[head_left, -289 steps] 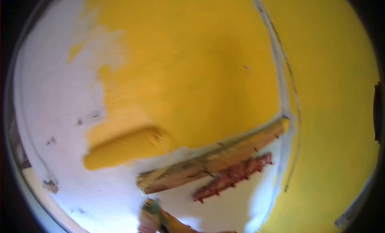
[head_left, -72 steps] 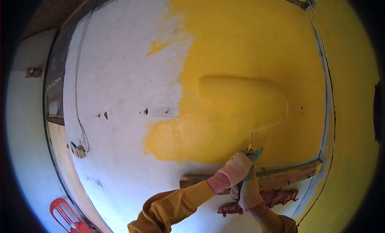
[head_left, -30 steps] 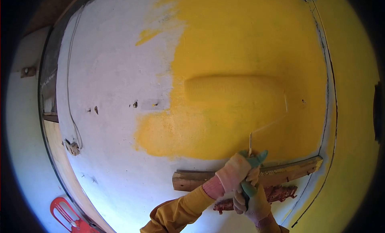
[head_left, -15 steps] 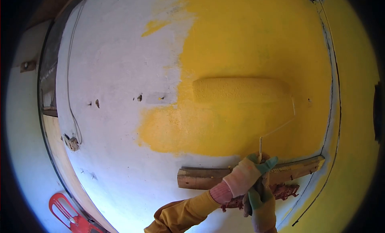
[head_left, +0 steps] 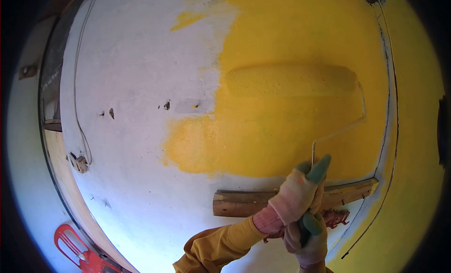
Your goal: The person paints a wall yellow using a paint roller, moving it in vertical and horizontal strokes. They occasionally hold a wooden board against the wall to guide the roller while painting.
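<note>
A wide paint roller (head_left: 293,80), its sleeve coated in yellow, lies against the wall in the yellow area. Its thin wire frame bends down on the right to the handle. My left hand (head_left: 296,193), in a pale glove with green fingertips, is closed around the upper handle, thumb pointing up. Just below it, my right hand (head_left: 310,242), gloved alike, is closed around the lower part of the handle. Most of the handle is hidden by the gloves. Fresh yellow paint (head_left: 263,146) covers the wall's right part; the left part (head_left: 131,71) is pale white.
A wooden board (head_left: 239,202) is fixed to the wall behind my hands, with ragged reddish material (head_left: 336,219) under it. A cable runs down to a socket (head_left: 80,164) on the left. A red plastic chair (head_left: 84,254) stands lower left. Dark cords hang along the right corner.
The roller has moved up and slightly right across the yellow paint. Both hands have risen with the handle, and the view has shifted a little.
</note>
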The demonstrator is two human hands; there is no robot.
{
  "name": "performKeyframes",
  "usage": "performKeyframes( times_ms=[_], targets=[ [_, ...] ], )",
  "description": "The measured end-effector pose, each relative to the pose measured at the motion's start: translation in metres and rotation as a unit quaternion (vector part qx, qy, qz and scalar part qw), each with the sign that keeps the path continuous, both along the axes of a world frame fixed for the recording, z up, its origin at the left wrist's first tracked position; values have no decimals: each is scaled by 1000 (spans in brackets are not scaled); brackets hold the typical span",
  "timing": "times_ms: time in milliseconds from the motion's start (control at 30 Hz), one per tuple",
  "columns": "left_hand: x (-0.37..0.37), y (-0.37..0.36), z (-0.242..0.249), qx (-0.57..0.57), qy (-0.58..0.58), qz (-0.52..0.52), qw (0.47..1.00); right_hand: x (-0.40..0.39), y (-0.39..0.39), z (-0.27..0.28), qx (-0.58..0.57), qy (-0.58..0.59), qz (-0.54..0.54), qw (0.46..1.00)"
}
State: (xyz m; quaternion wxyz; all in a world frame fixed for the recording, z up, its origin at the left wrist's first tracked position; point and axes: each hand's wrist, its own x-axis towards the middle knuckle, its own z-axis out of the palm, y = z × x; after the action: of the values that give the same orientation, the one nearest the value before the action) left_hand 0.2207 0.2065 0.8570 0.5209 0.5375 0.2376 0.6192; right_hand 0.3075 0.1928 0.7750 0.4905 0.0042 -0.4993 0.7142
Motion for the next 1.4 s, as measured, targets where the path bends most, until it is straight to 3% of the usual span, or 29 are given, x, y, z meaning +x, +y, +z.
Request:
performKeyframes(
  times_ms=[133,233,333,433,667,733,867,933,1167,1267,1333,1367,1400],
  targets=[
    [-6,7,-4,-63,11,15,998,-5,12,-7,-8,-34,24,999],
    [-14,22,17,-39,37,7,999,-6,19,12,-112,-43,12,993],
    [-16,9,21,-47,46,25,998,-17,16,14,-60,-83,-23,994],
    [-16,19,-11,3,61,51,997,-19,7,-1,-68,-124,-61,988],
    [-23,35,16,-36,58,23,997,-21,31,13,-57,-131,-43,989],
    [-19,31,-6,30,128,128,983,-20,27,5,-42,-132,-30,990],
    [-22,35,-4,38,165,138,976,-19,25,13,-72,-166,-49,982],
    [-26,34,21,-57,6,-5,998,-20,31,27,-53,-162,-39,984],
    [-26,28,6,-54,72,40,995,-20,21,18,-71,-177,-61,980],
    [-33,48,18,-36,30,-30,998,-21,28,46,-42,-178,-52,982],
    [-38,58,16,-112,-179,-220,952,-23,30,51,-41,-186,-46,981],
    [-37,52,14,-111,-177,-220,953,-24,29,44,-40,-185,-47,981],
    [-36,39,6,-99,-64,-115,986,-26,27,28,-41,-182,-47,981]
  ],
)
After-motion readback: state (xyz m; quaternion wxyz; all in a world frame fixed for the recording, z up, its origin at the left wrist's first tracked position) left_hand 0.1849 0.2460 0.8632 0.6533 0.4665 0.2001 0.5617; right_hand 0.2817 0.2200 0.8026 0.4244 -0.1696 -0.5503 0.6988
